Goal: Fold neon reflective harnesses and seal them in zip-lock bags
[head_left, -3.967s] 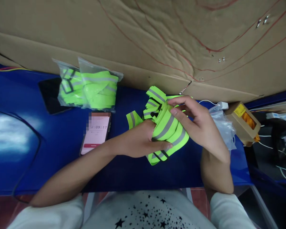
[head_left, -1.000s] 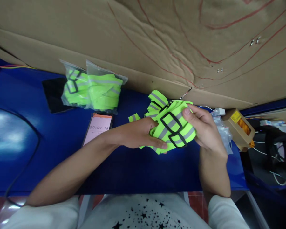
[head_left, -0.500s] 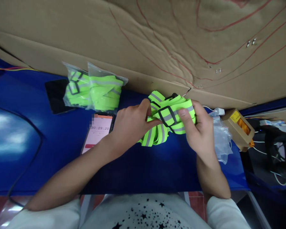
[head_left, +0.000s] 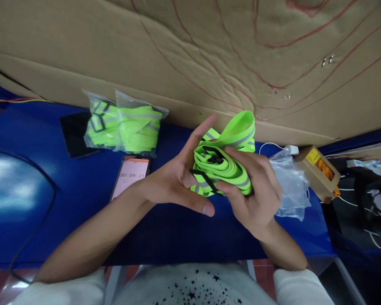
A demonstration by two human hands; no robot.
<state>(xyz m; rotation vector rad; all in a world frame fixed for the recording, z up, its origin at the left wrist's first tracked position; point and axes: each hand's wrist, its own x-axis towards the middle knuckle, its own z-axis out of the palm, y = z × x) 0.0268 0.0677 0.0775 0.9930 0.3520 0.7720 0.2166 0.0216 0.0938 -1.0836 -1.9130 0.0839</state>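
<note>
One bundle of fluorescent green webbing straps with grey reflective stripes and black plastic buckles [head_left: 224, 163], soft and folded into loops, held above the blue table top [head_left: 51, 178]. Right hand [head_left: 257, 195] clasped round the bundle; left hand [head_left: 174, 182] spread, palm pressed against its side. Two clear plastic bags of folded green straps [head_left: 127, 123] at rear left. One pink-screened phone [head_left: 130, 176]; one empty crinkled clear bag [head_left: 290, 184]; one small brown cardboard box [head_left: 319, 169]
</note>
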